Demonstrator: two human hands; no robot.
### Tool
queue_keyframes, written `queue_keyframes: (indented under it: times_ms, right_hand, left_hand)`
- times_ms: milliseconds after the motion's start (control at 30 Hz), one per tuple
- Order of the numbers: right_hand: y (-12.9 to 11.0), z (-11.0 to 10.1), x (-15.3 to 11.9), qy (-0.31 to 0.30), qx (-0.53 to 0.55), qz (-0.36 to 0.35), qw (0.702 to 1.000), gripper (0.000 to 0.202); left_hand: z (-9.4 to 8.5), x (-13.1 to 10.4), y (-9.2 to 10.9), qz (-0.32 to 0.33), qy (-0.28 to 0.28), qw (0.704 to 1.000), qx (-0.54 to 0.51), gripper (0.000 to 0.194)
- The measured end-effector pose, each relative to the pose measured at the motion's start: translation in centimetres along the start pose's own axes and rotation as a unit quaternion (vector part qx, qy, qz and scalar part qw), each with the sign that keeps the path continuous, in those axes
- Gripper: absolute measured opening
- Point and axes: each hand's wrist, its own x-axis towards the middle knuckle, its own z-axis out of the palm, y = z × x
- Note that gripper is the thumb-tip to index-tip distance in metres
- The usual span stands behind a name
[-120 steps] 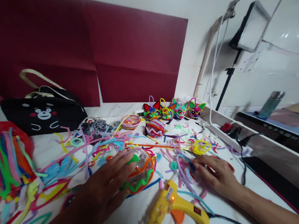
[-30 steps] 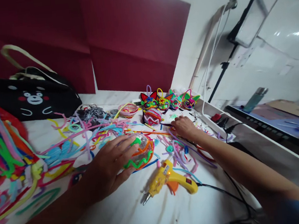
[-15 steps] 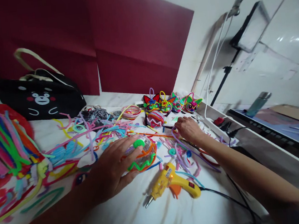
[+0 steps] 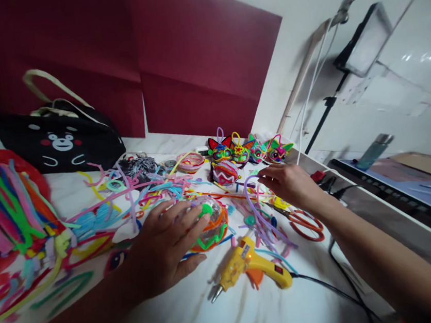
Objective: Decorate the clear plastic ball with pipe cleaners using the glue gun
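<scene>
Fingers stretched and spread, my left hand [image 4: 166,247] rests against the near left side of a clear ball [image 4: 218,214] trimmed with orange and green pipe cleaners. A green coil sits on the ball's top by my fingertips. Farther right, my right hand [image 4: 290,181] pinches the end of a purple pipe cleaner [image 4: 250,199], which arches down towards the table. Beneath my right wrist lie orange-handled scissors [image 4: 307,225]. A yellow glue gun [image 4: 246,266] lies in front of the ball, nozzle to the left, with a small orange light lit.
Loose pipe cleaners [image 4: 97,219] litter the table, with a red bag [image 4: 34,174] of them at left. Behind stand a black bag [image 4: 63,145], several decorated animal-face ornaments [image 4: 240,152] and a pink-striped ball [image 4: 225,173]. The glue gun's black cord [image 4: 327,286] trails right.
My right hand has shifted right and lifted one end of the purple pipe cleaner, uncovering the scissors. My left hand's fingers have straightened and its thumb has moved away from the ball.
</scene>
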Motion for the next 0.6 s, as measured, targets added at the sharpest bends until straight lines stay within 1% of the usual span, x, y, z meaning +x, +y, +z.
queue_keyframes:
  times_ms: [100,167,233,300,367,433,500,600]
  right_hand:
    - [-0.1,-0.6,-0.4,0.046,0.133,-0.009,0.990,0.020]
    - [0.1,-0.8,-0.5,0.067,0.208,0.005,0.976,0.019]
    - [0.2,-0.9,-0.5,0.076,0.285,0.027,0.955,0.022]
    - [0.2,-0.9,-0.5,0.078,0.389,0.050,0.917,0.028]
    - [-0.3,-1.0,-0.4,0.070,0.493,0.071,0.864,0.032]
    - [-0.9,-1.1,-0.3,0.062,0.571,0.084,0.814,0.034]
    - [-1.7,-1.2,-0.1,0.062,0.621,0.089,0.776,0.034]
    - [-2.9,-1.5,0.1,0.076,0.667,0.091,0.735,0.034]
  left_hand:
    - [-0.3,0.0,0.4,0.000,0.007,0.999,0.035,0.040]
    - [-0.5,0.0,0.6,-0.003,0.005,0.999,0.041,0.041]
    - [-0.6,0.0,0.8,-0.004,0.002,0.999,0.037,0.041]
    - [-0.6,0.1,1.0,-0.001,0.000,0.999,0.033,0.040]
    - [-0.6,0.1,1.2,0.000,-0.002,1.000,0.028,0.041]
    - [-0.6,0.1,1.3,0.000,-0.003,1.000,0.025,0.043]
    - [-0.5,0.1,1.5,-0.001,-0.006,1.000,0.022,0.044]
    - [-0.4,0.1,1.8,0.002,-0.017,0.999,0.029,0.044]
